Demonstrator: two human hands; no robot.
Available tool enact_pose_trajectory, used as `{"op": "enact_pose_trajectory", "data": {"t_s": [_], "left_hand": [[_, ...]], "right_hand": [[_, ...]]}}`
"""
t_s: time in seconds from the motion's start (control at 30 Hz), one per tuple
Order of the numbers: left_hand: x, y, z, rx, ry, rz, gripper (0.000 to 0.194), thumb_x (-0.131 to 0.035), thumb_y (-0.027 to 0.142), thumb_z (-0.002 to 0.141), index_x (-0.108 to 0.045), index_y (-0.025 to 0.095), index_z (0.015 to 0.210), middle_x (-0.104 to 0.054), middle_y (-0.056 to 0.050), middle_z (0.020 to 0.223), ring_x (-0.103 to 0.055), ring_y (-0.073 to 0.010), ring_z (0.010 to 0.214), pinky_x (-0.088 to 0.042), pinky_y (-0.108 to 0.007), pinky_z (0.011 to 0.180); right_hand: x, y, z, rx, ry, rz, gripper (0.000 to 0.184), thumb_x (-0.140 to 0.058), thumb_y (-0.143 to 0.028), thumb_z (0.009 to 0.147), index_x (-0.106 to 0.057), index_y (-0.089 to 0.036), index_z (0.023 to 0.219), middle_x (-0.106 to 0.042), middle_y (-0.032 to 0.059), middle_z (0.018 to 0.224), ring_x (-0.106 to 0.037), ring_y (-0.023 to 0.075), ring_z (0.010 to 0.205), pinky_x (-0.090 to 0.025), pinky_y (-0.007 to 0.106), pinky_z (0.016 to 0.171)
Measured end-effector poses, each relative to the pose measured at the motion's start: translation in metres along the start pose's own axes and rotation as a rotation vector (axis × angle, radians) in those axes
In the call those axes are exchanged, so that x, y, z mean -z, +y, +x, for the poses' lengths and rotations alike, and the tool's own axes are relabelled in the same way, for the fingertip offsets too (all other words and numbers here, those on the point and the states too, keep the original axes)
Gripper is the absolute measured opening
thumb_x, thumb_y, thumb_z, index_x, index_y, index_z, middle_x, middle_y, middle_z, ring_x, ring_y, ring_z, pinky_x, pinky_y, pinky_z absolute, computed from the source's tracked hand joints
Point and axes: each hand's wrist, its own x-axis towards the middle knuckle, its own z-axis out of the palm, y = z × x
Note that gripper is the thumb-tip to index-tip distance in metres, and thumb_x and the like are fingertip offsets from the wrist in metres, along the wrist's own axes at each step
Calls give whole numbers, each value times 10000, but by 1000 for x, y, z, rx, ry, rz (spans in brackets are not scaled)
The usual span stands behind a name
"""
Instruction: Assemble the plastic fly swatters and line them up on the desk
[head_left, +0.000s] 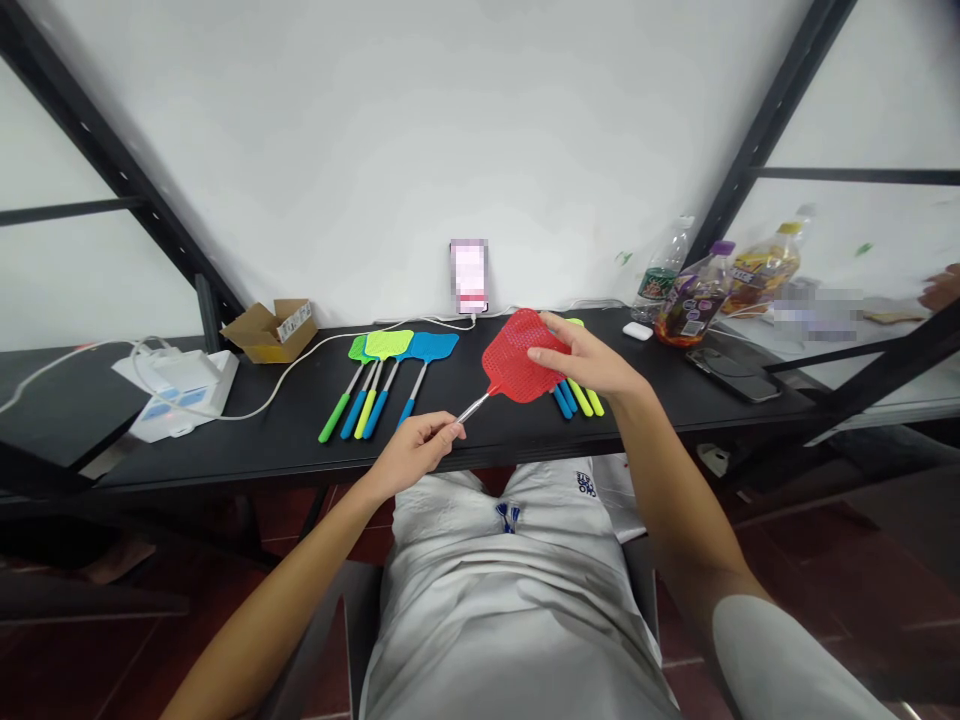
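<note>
I hold a red fly swatter point(510, 362) just above the black table point(285, 440). My right hand point(589, 358) grips the red mesh head from the right. Fingers of my left hand point(416, 452) pinch the thin metal handle near its lower end. Several swatters point(386, 370) with green, yellow and blue heads lie in a row to the left of the red one. More swatter handles point(577, 400) in blue and yellow stick out from under my right hand.
A small open cardboard box point(270, 328) and a white power strip with cables point(184, 385) sit at the left. A phone point(469, 276) leans on the wall. Bottles point(694, 295), a white case point(637, 330) and a dark phone point(731, 372) stand at right. Another person's hand point(943, 288) shows far right.
</note>
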Motion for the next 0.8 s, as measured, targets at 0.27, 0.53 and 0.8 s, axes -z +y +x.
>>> {"op": "enact_pose_trajectory", "data": {"t_s": [0.27, 0.53, 0.8], "left_hand": [[-13, 22, -15, -62, 5, -259, 285, -574, 448, 976, -574, 174, 1054, -492, 66, 658, -404, -39, 422, -274, -158, 391], [-30, 37, -30, -121, -150, -261, 238, -567, 354, 1002, -482, 189, 1151, -602, 35, 739, -593, -91, 547, -473, -200, 490], [-30, 22, -20, -99, -133, -265, 248, -531, 414, 1013, -503, 168, 993, -651, -8, 747, -665, -141, 586, -497, -247, 520]], "right_hand": [[-29, 6, 7, -13, -323, 34, 468, -713, -484, 880, -592, -136, 1169, -729, 79, 909, -722, 158, 686, -540, 243, 556], [-69, 1, 5, 30, -375, 47, 327, -587, -465, 977, -613, -140, 992, -709, 42, 823, -657, 100, 562, -440, 180, 432], [-52, 0, 7, 32, -122, 55, 336, -600, -472, 963, -611, -143, 897, -661, 9, 733, -652, 100, 534, -441, 184, 438]]}}
